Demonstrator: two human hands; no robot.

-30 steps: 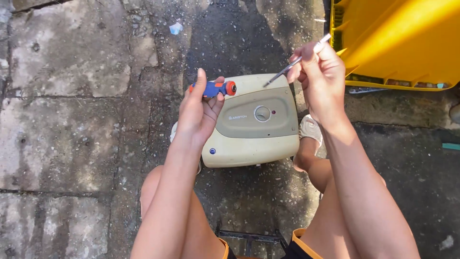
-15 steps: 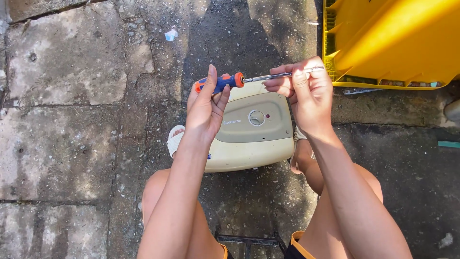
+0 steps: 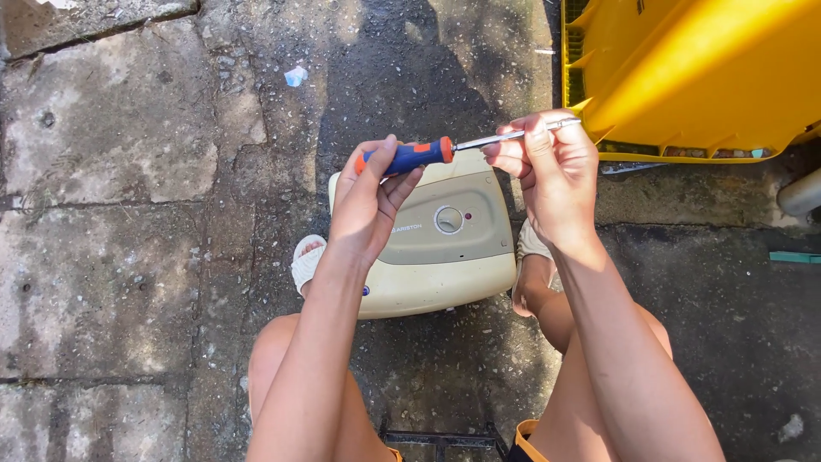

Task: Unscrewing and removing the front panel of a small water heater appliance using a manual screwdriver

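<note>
Head view: my knees frame the bottom; at centre my left hand (image 3: 369, 201) grips the screwdriver's blue-and-orange handle (image 3: 410, 156), while my right hand (image 3: 556, 175) pinches its metal shaft (image 3: 505, 137). Beneath them lies a cream water heater (image 3: 436, 248) on stone paving (image 3: 111, 171); a yellow bin (image 3: 684, 77) fills the upper right.

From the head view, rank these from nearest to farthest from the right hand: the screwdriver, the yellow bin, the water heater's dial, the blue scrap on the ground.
1. screwdriver: its metal shaft is pinched in the right hand.
2. yellow bin: just right of and above the hand.
3. dial: lower left, on the cream water heater.
4. blue scrap: far upper left on the paving.
</note>
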